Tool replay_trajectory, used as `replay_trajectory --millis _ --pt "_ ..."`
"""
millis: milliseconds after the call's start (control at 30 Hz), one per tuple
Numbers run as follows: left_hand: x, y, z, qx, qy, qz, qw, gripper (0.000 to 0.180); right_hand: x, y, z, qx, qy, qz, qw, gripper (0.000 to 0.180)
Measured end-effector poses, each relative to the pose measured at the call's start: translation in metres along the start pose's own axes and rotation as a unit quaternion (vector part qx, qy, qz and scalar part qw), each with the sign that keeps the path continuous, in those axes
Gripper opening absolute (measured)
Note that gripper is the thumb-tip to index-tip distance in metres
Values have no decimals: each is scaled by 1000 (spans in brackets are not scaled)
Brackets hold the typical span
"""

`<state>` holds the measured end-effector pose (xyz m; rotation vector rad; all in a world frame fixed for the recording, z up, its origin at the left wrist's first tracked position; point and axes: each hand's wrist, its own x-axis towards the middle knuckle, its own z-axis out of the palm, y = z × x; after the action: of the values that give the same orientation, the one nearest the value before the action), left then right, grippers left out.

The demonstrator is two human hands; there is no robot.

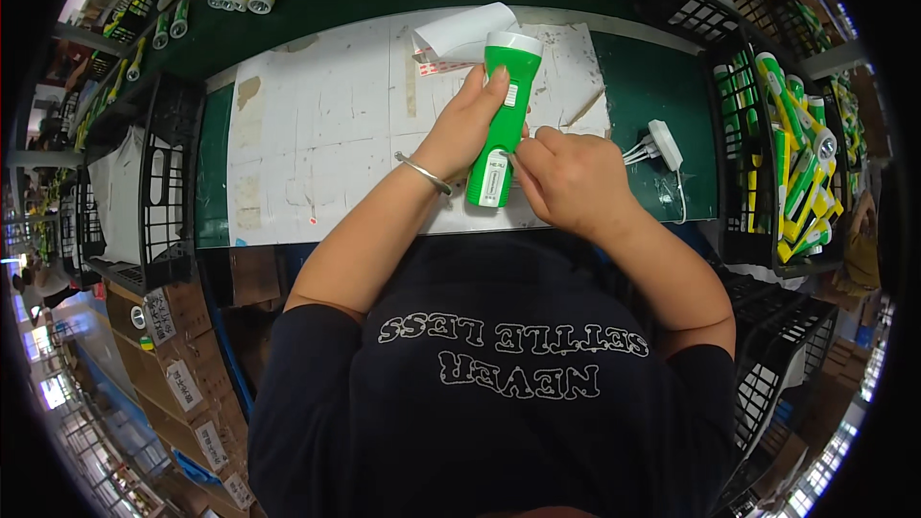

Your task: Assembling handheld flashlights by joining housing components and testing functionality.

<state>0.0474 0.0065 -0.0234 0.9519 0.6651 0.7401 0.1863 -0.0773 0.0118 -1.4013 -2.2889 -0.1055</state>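
Your left hand (462, 125) wrapped round a torch (503, 129), upper centre, your right hand (576, 177) curled beside it, grip unclear.

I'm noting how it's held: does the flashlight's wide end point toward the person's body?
No, the flashlight in the left hand has its white wide end pointing away from the dark shirt.
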Motion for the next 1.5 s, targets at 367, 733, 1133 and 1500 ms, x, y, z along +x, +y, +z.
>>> replay_trajectory --millis 367,733,1133,1500 --pt "5 12 -20 30 49 55 997 49 -22 -14 -2 183 -122 -123 968 22" --pt "-7 15 -13 57 -17 24 998 37 7 15 25 346 82 160 921 42" --pt "-42 57 -22 654 -119 129 736 52 28 59 -22 407 -185 184 875 64" --pt "-55 78 -40 559 -152 -44 814 52 31 44 -1 544 -165 223 791 66"
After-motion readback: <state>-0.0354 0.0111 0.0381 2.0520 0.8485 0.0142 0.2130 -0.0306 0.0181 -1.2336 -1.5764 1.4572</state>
